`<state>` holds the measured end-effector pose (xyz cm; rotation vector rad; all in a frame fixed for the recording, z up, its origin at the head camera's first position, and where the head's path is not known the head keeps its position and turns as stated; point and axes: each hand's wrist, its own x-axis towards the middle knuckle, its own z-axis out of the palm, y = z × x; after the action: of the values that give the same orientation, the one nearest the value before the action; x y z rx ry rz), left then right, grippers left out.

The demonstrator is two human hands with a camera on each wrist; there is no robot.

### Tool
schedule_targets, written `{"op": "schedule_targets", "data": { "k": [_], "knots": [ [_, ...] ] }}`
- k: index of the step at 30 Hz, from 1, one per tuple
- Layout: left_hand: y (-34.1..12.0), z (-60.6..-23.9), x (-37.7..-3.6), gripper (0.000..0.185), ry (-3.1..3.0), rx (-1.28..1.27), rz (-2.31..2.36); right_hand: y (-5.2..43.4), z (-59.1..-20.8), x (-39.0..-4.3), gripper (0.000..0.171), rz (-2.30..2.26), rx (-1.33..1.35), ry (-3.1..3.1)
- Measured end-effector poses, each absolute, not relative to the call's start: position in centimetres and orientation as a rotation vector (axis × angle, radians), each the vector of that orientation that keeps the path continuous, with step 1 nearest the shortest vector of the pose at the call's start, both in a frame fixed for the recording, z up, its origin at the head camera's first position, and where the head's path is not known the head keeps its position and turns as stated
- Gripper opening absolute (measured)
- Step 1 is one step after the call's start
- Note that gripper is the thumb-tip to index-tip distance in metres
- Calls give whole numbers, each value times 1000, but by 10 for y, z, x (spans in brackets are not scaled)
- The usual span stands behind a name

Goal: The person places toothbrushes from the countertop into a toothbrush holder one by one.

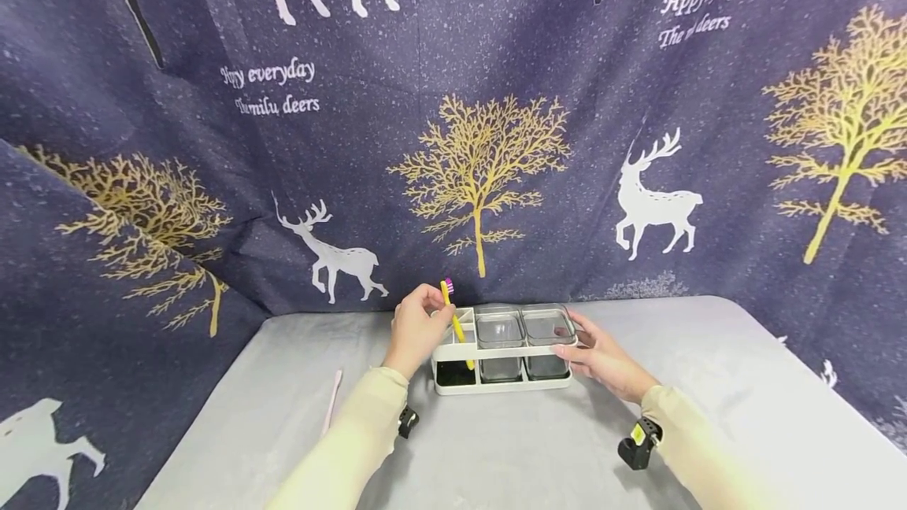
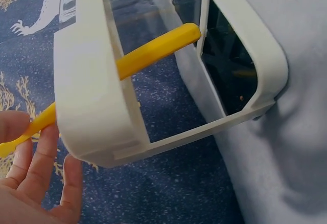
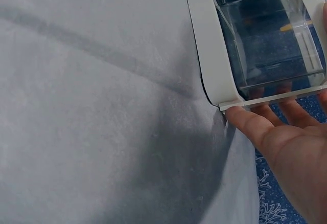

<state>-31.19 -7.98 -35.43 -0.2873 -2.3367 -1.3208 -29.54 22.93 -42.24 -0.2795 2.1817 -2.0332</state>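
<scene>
In the head view my left hand [image 1: 416,330] pinches a yellow toothbrush [image 1: 458,327] with purple bristles pointing up. Its handle slants down through the left top compartment of a white toothbrush holder [image 1: 505,388]. From the left wrist, the handle's end [image 2: 161,50] shows below the holder's upper tier [image 2: 89,91], above the dark base pad [image 2: 230,60]. My right hand [image 1: 602,356] grips the holder's right end, thumb in front and other fingers behind. Two clear cups [image 1: 499,331] sit in the holder's right part.
A slim pale pink stick [image 1: 331,404], like a toothbrush, lies on the grey tabletop [image 1: 510,455] left of the holder, near my left sleeve [image 1: 354,435]. Behind the table hangs a dark blue cloth [image 1: 397,46] printed with deer and trees.
</scene>
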Motion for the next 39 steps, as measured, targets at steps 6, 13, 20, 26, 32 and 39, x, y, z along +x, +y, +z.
{"op": "schedule_targets", "data": {
  "k": [6, 13, 20, 26, 32, 39],
  "knots": [
    [-80, -360, -313, 13, -2312, -292, -1317, 230, -424, -297, 88, -2030, -282, 2200],
    [-79, -370, -311, 14, -2326, -294, -1308, 229, -431, -293, 89, -2019, -255, 2220],
    [-80, -371, -311, 15, -2313, -289, -1330, 227, -430, -294, 89, -2032, -249, 2216],
    [-80, -370, -312, 14, -2311, -285, -1334, 227, -428, -295, 89, -2031, -260, 2216],
    [-82, -370, -310, 13, -2311, -301, -1318, 225, -430, -295, 89, -2034, -234, 2208],
    [-86, -363, -312, 18, -2316, -312, -1314, 227, -424, -293, 90, -2003, -261, 2242]
  ]
}}
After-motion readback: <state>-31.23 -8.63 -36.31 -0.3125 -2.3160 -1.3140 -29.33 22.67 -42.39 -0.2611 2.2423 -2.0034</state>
